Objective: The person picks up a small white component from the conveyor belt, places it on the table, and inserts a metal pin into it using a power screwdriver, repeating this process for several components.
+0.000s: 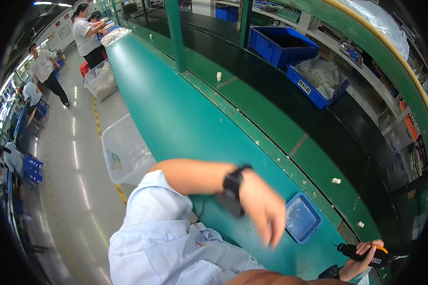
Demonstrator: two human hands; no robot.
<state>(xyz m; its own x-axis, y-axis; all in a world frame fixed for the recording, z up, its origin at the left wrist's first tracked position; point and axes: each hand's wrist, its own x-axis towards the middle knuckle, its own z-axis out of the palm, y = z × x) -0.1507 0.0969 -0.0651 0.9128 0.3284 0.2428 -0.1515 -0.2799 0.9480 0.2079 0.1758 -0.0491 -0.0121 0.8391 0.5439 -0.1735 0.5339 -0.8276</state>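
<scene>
My left hand (264,204) reaches across from the left above the green bench (176,123), wearing a black wristband (235,183). Its fingers point down and are smeared by motion, and no held thing shows at them. Just right of it lies a shallow blue tray (303,219) with small pale bits inside. At the lower right, my right hand (359,260) is wrapped round a black electric screwdriver (364,255) with an orange band. The screwdriver lies nearly level, its bit pointing left toward the tray. A dark, blurred shape hangs under my left wrist.
Small white cylindrical parts (336,181) stand spaced along the green strip beyond the bench. Past it curves a black belt (290,99) with blue bins (283,47). A green post (174,35) rises from the strip. Clear plastic tubs (123,149) stand left; people work farther off.
</scene>
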